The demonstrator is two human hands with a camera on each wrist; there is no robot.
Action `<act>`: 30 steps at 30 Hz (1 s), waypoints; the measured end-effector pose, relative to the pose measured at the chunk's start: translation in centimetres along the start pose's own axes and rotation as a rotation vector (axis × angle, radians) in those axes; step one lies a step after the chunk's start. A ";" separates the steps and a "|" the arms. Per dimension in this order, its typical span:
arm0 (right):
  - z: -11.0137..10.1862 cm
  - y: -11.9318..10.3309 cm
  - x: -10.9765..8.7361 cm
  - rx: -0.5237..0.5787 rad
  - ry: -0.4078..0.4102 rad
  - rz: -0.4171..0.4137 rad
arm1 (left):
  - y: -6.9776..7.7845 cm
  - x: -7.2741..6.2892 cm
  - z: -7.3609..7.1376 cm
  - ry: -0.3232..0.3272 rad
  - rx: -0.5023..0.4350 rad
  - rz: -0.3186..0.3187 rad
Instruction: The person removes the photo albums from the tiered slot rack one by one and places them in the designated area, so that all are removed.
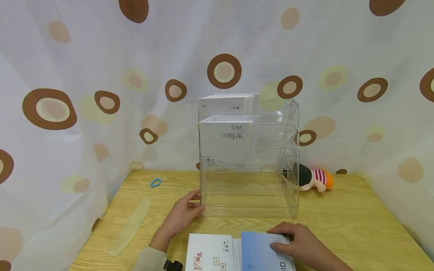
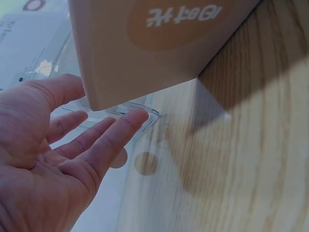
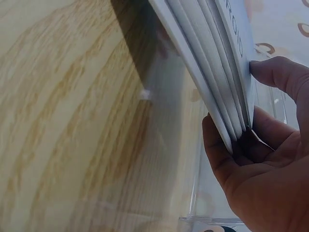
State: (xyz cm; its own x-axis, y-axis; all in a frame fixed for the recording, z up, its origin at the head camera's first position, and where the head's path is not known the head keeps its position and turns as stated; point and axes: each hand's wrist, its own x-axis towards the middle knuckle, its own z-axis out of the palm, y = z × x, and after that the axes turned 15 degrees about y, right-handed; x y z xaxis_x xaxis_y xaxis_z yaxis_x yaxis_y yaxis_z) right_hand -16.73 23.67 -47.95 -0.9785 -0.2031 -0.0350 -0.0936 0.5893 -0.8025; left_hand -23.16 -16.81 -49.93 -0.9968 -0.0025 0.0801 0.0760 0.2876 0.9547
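Observation:
A blue-covered book (image 1: 259, 250) is in my right hand (image 1: 300, 242), thumb on its cover and fingers curled under the edge. The right wrist view shows the thick white page edges (image 3: 203, 58) of what this hand grips. Left of it, at the bottom of the head view, is a white book (image 1: 210, 252) with small pictures on its cover. My left hand (image 1: 181, 214) is at the lower left edge of a clear acrylic rack (image 1: 247, 205), fingers spread and loosely extended. In the left wrist view, a tan book face (image 2: 140, 63) with printed characters overlaps the thumb tip.
Two white boxed books, one lower (image 1: 223, 146) and one higher (image 1: 220, 107), stand in the rack's upper tiers. A doll (image 1: 315, 178) lies behind the rack's right side. A blue ring (image 1: 155, 182) and a pale translucent strip (image 1: 130, 227) lie on the left of the wooden table (image 1: 356, 226).

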 end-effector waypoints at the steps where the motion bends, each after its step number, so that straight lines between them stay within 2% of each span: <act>1: 0.1 0.0 0.0 0.001 -0.003 0.003 | 0.0 0.0 0.0 0.000 0.001 0.000; 10: 0.5 0.4 0.2 -0.018 -0.022 0.030 | 0.1 0.0 0.0 -0.003 -0.002 -0.003; 17: 1.0 0.6 0.1 -0.027 -0.040 0.082 | 0.1 0.0 0.0 -0.005 -0.001 0.000; 30: 1.2 1.3 0.2 0.010 -0.071 0.053 | 0.1 -0.1 -0.1 -0.006 -0.015 -0.011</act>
State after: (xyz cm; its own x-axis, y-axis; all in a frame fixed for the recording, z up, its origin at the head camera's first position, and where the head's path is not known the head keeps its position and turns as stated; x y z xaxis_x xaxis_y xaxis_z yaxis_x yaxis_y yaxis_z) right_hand -16.86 23.49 -49.75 -0.9666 -0.2267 -0.1197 -0.0394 0.5926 -0.8045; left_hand -23.05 -16.89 -49.83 -0.9977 0.0001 0.0674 0.0649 0.2734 0.9597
